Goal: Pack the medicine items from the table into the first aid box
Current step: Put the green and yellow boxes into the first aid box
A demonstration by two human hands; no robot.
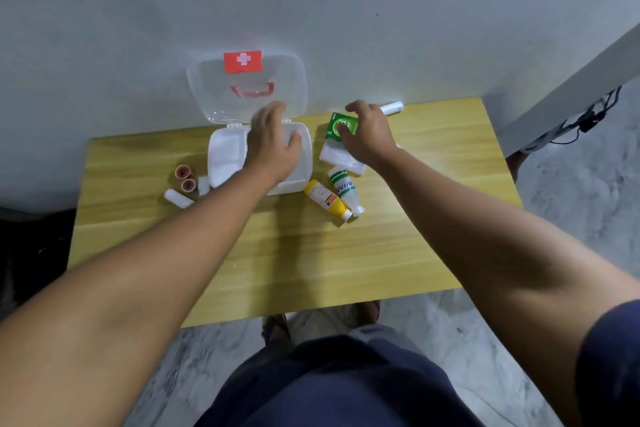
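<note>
Head view shows the green packet [341, 124] just right of the open first aid box [225, 152] on the counter [346, 253]; the right hand [367, 135] has its fingers closing around it. The left hand [272, 146], fingers spread, rests over the box. A firm pinch on the packet's edges, then a clear lift over the rim, should serve best.
</note>
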